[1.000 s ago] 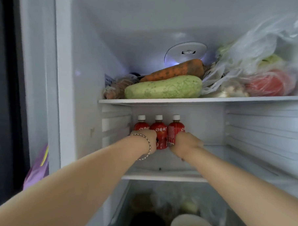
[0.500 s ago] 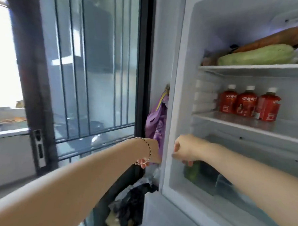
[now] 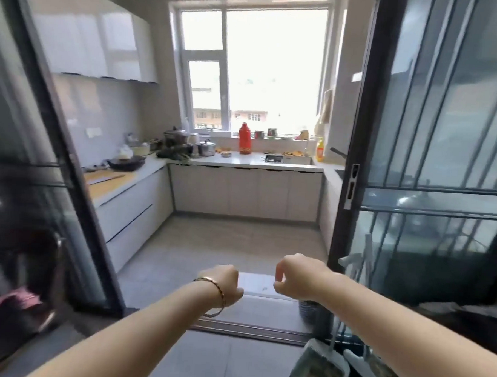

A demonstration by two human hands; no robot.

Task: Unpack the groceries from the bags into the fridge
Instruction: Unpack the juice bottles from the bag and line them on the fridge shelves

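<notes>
Both hands empty. Left hand (image 3: 223, 284), at 6 o'clock in frame, is loosely curled, fingers tucked under, nothing in it; a bracelet (image 3: 218, 291) sits on that wrist. Right hand (image 3: 297, 279), just right of it at 5 o'clock, is also a loose half-fist with thumb and forefinger near each other but pinching nothing visible. The hands are near each other, not touching, both arms stretched forward at about the same height. Judgement: relaxed carry posture between items, held ready to pick something up, not working on anything.

Outward: the hands hang over a sliding-door track (image 3: 252, 329) on the floor, in the doorway into a kitchen. Dark door frame (image 3: 58, 157) at 9 o'clock, glass door (image 3: 431, 156) at 3 o'clock, pushed aside so the way through is clear.

Further out, counter (image 3: 242, 161) at 12 o'clock under the window (image 3: 252, 68), crowded with pots and a red flask (image 3: 244, 142). Clutter stands back against the wall, likely to keep the front edge free.

Task things: fridge not in view. No grocery bag can be picked out with any certainty; a blurred pink-and-dark shape (image 3: 17, 300) at 8 o'clock is too smeared to name. Judgement: the person is between loads, likely looking for the next bag.
</notes>
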